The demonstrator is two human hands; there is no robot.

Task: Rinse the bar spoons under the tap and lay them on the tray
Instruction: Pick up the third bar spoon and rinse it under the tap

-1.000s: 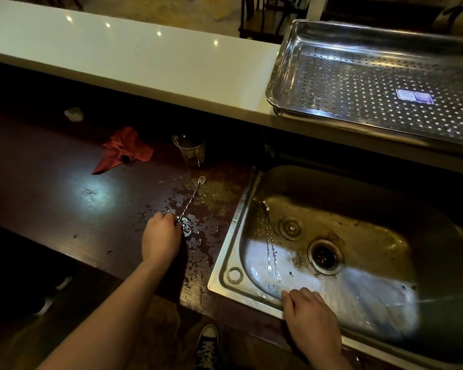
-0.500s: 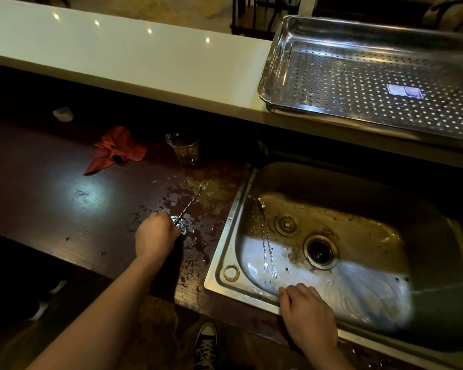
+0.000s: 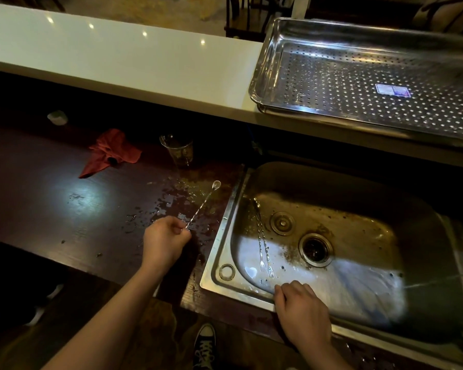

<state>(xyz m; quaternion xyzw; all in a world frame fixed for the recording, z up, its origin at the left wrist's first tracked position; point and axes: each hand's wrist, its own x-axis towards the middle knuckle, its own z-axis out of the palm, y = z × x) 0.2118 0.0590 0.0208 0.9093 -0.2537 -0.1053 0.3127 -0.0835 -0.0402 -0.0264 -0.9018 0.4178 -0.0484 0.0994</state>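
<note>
Leftward of the sink [image 3: 220, 237], the left hand [image 3: 165, 243] pinches the near end of one bar spoon [image 3: 202, 205] between thumb and curled fingers; the twisted stem slants away toward the sink's far left corner, its small bowl lying over the wet patch of the dark counter [image 3: 64, 204], and contact between bowl and counter cannot be judged. Inside the sink, two bar spoons [image 3: 262, 237] lie side by side on the basin floor, just left of the drain [image 3: 316, 248], with their forked tips toward the near wall. At the sink's near rim, the right hand [image 3: 302, 311] rests knuckles up, its fingers curled over the edge. Beyond the sink, on the raised white bar top [image 3: 118, 57], sits the perforated metal tray [image 3: 263, 62], a small label on its floor. Farther left of the sink, a glass [image 3: 178, 150] stands upright on the counter, and a crumpled red cloth [image 3: 110, 152] lies just beside it.
</note>
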